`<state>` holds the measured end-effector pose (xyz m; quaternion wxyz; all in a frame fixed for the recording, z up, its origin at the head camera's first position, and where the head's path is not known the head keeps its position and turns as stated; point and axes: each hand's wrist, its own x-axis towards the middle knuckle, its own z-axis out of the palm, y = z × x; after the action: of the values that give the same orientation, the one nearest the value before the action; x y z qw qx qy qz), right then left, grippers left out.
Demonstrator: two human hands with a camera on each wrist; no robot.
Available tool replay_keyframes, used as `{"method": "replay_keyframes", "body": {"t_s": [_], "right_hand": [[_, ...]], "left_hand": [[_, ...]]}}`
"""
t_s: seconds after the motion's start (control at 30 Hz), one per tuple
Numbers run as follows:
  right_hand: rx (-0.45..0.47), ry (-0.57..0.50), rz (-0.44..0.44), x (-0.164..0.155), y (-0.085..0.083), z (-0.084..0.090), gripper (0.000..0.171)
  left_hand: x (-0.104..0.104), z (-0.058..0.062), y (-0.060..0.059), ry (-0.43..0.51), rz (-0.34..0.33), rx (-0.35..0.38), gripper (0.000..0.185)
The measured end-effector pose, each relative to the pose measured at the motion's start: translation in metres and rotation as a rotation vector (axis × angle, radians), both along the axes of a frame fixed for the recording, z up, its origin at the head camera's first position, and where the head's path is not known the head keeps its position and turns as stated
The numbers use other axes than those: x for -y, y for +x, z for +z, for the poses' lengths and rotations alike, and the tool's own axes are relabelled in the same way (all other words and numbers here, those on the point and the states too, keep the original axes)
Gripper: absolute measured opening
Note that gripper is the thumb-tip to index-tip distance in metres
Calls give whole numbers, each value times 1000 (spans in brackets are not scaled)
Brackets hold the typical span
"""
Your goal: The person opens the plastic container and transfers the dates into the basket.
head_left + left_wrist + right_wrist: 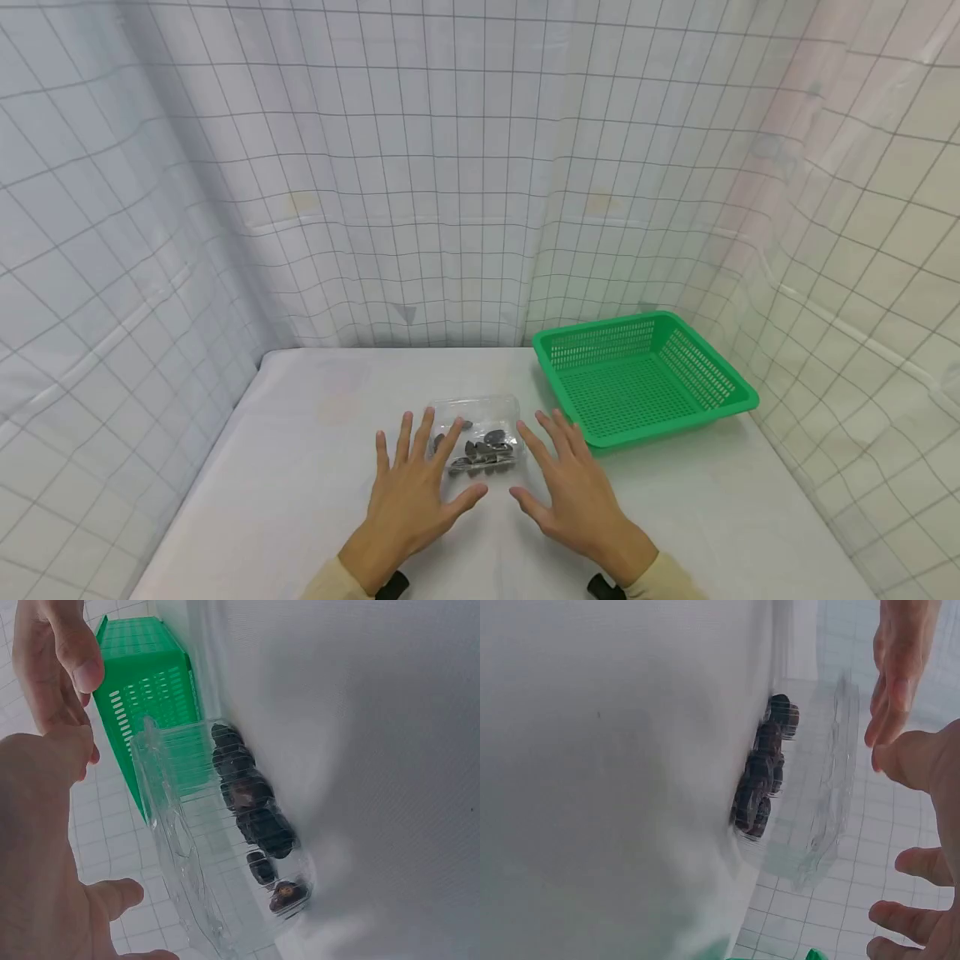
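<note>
A clear plastic clamshell box (480, 417) lies on the white table, with several dark pieces (483, 454) inside it. My left hand (427, 483) is spread flat just left of the box, its fingertips reaching over the box's near left corner. My right hand (566, 483) is spread at the box's right side. Neither hand holds anything. The left wrist view shows the box (202, 847) with its dark pieces (255, 817), and my left hand (45, 847) a little apart from its lid. In the right wrist view my right hand (922, 765) hovers beside the box (817, 787).
A green perforated basket (600, 342) stands empty at the back right of the table, close to the box. White gridded curtains enclose the table on the left, back and right. Bare white tabletop (300, 467) lies to the left of the hands.
</note>
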<state>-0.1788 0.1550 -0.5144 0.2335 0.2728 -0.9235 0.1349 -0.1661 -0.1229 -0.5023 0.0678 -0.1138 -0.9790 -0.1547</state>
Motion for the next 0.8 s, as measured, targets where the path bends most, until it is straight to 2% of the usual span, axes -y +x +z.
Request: {"method": "replay_keyframes", "body": {"t_s": [0.13,0.3,0.4,0.63,0.8], "right_hand": [[35,-59,48,6,1,-3,87],[143,-153,80,15,3,-7,79],[244,-226,60,18,2,-6,75],[571,-521,35,22,-1,-5,71],[663,-634,11,22,-2,-4,64]], "left_hand": [[-2,-5,-5,-4,-30,-20,96],[-8,-12,-12,-23,-80,-76,89],[-14,-13,-17,-41,-119,-124,85],[-29,-12,-31,-28,-223,-215,76],[-37,-15,-39,-18,-290,-283,62]]}}
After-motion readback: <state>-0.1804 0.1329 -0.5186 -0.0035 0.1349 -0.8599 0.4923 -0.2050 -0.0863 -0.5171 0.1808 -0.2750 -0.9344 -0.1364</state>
